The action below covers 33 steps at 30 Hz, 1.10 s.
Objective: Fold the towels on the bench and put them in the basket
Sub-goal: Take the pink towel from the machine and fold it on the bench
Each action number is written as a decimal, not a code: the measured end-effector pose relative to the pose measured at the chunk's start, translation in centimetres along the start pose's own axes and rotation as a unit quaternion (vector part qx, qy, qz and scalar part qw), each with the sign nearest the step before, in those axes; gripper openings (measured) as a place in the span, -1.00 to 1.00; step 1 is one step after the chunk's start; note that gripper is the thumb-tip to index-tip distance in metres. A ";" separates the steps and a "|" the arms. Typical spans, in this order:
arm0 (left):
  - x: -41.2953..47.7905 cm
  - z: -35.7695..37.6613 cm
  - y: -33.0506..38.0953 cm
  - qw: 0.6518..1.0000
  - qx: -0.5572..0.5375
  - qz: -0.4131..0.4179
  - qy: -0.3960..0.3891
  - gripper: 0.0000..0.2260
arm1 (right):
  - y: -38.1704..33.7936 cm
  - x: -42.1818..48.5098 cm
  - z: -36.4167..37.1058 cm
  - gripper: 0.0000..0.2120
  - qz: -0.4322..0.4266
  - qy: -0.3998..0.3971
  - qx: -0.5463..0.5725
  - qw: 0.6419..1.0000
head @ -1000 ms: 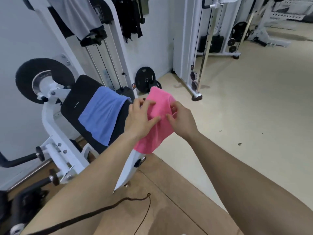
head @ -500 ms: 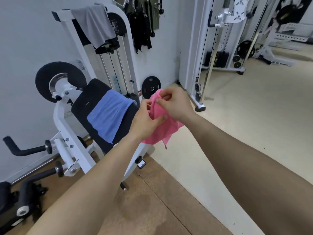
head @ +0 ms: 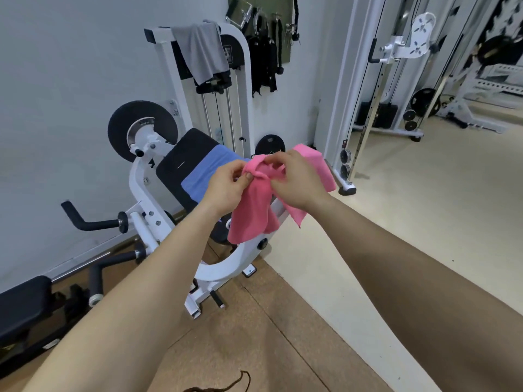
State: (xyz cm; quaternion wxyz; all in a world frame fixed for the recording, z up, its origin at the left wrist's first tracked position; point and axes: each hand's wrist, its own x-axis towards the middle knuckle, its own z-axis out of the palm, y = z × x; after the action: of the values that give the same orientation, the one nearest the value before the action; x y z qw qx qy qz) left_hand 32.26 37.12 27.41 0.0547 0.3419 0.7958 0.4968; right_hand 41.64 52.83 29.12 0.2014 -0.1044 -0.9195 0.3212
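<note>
both hands hold the pink towel (head: 256, 219) in the air, just in front of the bench (head: 181, 162). l hand (head: 226, 190) pinches a bunched bit of the top edge w/ thumb and forefinger. r hand (head: 297, 185) has its fingers curled into the cloth right beside it, so the towel hangs crumpled, one flap showing past the r hand. to fold well, prob find two corners, slide hands apart along the edge till it hangs flat, then bring corners together (edges matched, not guessed). blue towel (head: 206, 176) lies on the bench pad, not yet folded. basket not in view.
</note>
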 end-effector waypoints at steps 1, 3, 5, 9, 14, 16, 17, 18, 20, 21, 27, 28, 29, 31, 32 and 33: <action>-0.8 -0.7 0.0 1.000 -0.006 0.002 0.003 -0.89 | -0.3 -0.5 0.2 -0.62 -0.004 -0.008 -0.011 1.000; -2.6 -2.1 0.1 1.000 -0.015 0.007 0.008 -0.89 | -1.0 -1.5 0.9 -0.57 -0.015 -0.020 -0.015 1.000; -4.3 -3.4 0.1 1.000 -0.027 0.006 0.015 -0.86 | -2.0 -2.3 1.5 -0.53 -0.024 -0.027 -0.028 0.999; -7.8 -5.7 -0.3 0.998 -0.054 -0.013 0.015 -0.85 | -4.6 -3.9 3.1 -0.53 -0.027 -0.034 -0.056 0.997; -12.2 -9.0 -0.9 0.993 -0.069 -0.051 0.074 -0.87 | -8.0 -5.3 5.7 -0.79 -0.042 -0.037 -0.014 0.998; -13.8 -11.3 -1.7 0.990 -0.055 -0.076 0.107 -0.84 | -10.1 -5.8 6.7 -0.86 -0.059 -0.058 0.000 0.997; -14.7 -12.5 -2.2 0.988 -0.046 -0.088 0.118 -0.82 | -11.3 -6.1 7.2 -0.87 -0.073 -0.070 0.005 0.995; -15.7 -13.7 -2.8 0.986 -0.042 -0.101 0.129 -0.81 | -12.7 -6.4 7.8 -0.88 -0.083 -0.084 0.013 0.993; -17.7 -15.7 -3.6 0.978 -0.044 -0.127 0.157 -0.81 | -15.3 -6.9 9.0 -0.87 -0.096 -0.112 0.034 0.988; -18.7 -16.6 -4.1 0.974 -0.045 -0.138 0.173 -0.83 | -16.6 -7.1 9.8 -0.88 -0.099 -0.123 0.043 0.986; -25.3 -21.7 -6.5 0.959 0.010 -0.176 0.221 -0.89 | -23.9 -8.5 15.3 -0.93 -0.094 -0.222 0.112 0.964; -26.6 -22.6 -6.8 0.958 0.030 -0.182 0.220 -0.91 | -25.1 -8.8 16.4 -0.93 -0.095 -0.240 0.120 0.958; -27.8 -23.3 -7.1 0.956 0.043 -0.187 0.220 -0.92 | -26.3 -9.1 17.5 -0.92 -0.096 -0.257 0.130 0.953; -30.2 -24.6 -8.0 0.952 0.039 -0.203 0.227 -0.93 | -28.6 -9.9 19.7 -0.93 -0.099 -0.285 0.144 0.942; -31.3 -25.3 -8.4 0.948 0.030 -0.213 0.236 -0.94 | -29.7 -10.3 20.9 -0.94 -0.103 -0.295 0.146 0.938; -32.4 -26.0 -9.0 0.942 0.020 -0.226 0.249 -0.93 | -30.7 -10.7 22.1 -0.94 -0.111 -0.305 0.146 0.935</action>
State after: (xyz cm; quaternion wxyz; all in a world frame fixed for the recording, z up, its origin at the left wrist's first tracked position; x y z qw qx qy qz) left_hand 41.40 -4.27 24.78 -0.0415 0.0194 0.8498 0.5251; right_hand 39.62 13.56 29.59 -0.0410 0.1317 -0.8852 0.4442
